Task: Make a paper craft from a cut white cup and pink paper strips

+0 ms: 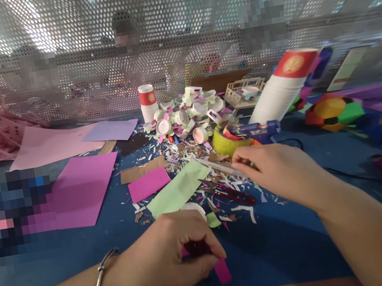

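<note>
My left hand (173,258) at the near edge of the table (286,254), fingers closed on a pink paper strip (222,270), my right hand (276,172) mid-table, fingertips pinching a pale card strip (221,167)

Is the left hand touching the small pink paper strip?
Touching. The head view shows the left hand pinching the pink strip, whose end sticks out below the fingers.

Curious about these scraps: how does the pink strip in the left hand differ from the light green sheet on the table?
The pink strip is short and narrow; the green sheet is far longer and wider. The pink strip is pinched in the fingers of the left hand; the green sheet lies flat on the blue table, with no hand on it. Both look like cut coloured paper.
</note>
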